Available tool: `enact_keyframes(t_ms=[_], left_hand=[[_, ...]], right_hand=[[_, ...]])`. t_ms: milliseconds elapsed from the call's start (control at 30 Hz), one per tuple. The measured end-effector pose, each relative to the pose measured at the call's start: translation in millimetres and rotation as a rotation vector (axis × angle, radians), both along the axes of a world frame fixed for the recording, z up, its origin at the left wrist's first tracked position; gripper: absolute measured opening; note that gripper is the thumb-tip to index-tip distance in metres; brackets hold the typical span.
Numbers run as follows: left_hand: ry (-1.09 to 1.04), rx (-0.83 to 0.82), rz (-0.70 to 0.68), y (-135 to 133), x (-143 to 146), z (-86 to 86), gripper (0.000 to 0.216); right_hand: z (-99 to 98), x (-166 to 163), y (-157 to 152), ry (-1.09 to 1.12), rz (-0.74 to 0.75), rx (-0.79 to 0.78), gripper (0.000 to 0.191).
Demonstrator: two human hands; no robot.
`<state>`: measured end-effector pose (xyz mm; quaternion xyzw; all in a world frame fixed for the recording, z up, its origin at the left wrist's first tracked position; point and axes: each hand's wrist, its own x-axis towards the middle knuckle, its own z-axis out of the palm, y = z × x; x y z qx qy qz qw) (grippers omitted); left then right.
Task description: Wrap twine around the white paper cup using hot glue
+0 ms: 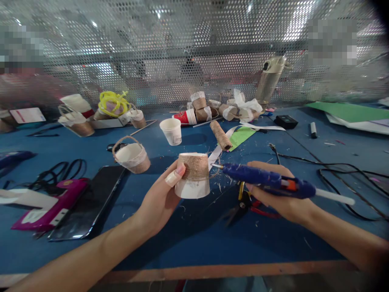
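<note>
My left hand (162,194) is closed on a paper cup (194,188) turned upside down, its upper part wound with brown twine (194,166) and its lower part bare white. A bandage wraps the left thumb. In my right hand (279,194) is a blue hot glue gun (261,175), its nozzle pointing left, close beside the cup's twine; whether they touch I cannot tell. A white glue stick (334,196) sticks out of its back. Scissors (243,202) with red and yellow handles lie below the right hand, partly hidden. Behind the cup rests a twine roll (221,136).
A twine-wrapped cup basket (133,158) and a white paper cup (170,132) stand further back. On the left lie a phone (91,202) and a magenta device (60,202). Black cable (331,164) runs across the right. A bottle (270,81) stands by the perforated metal screen (170,36).
</note>
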<state>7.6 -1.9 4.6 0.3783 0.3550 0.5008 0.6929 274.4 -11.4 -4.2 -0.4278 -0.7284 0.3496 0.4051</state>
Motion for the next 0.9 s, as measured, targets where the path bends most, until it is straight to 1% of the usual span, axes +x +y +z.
enact_keyframes(t_ms=[67, 133, 167, 267, 333, 433, 533, 600, 733, 900], left_hand=[[-0.002, -0.015, -0.010, -1.5, 1.5, -0.5, 0.033], [-0.001, -0.036, -0.027, -2.9, 4.2, -1.3, 0.035], [-0.002, -0.044, -0.036, -3.4, 5.7, -1.7, 0.038], [-0.002, -0.067, -0.057, -4.3, 8.9, -2.6, 0.043], [-0.003, -0.080, -0.056, -4.2, 9.1, -2.8, 0.043], [-0.008, -0.095, -0.043, -3.4, 7.4, -2.8, 0.042], [-0.011, -0.083, -0.015, -2.0, 5.8, -2.6, 0.039], [-0.014, -0.060, 0.004, -1.1, 5.5, -2.2, 0.036], [0.007, -0.040, 0.020, -0.3, 6.0, 0.0, 0.037], [0.099, -0.038, 0.028, 0.1, 8.1, 2.5, 0.043]], right_hand=[[-0.1, -1.0, 1.5, 0.141, -0.007, -0.066, 0.019], [-0.4, -4.3, 1.8, 0.258, 0.023, -0.081, 0.014], [-0.5, -6.6, 1.7, 0.286, 0.028, -0.072, 0.017], [-0.9, -14.2, 1.9, 0.262, -0.012, -0.032, 0.045], [-0.6, -18.4, 3.7, 0.221, -0.032, -0.015, 0.053], [1.8, -23.3, 8.9, 0.234, 0.030, -0.045, 0.047], [6.4, -27.4, 14.1, 0.326, 0.123, -0.113, 0.039], [9.7, -28.8, 16.1, 0.343, 0.159, -0.113, 0.034], [13.1, -27.3, 14.8, 0.235, 0.137, -0.059, 0.020], [12.1, -23.5, 6.6, 0.206, 0.050, -0.041, 0.017]])
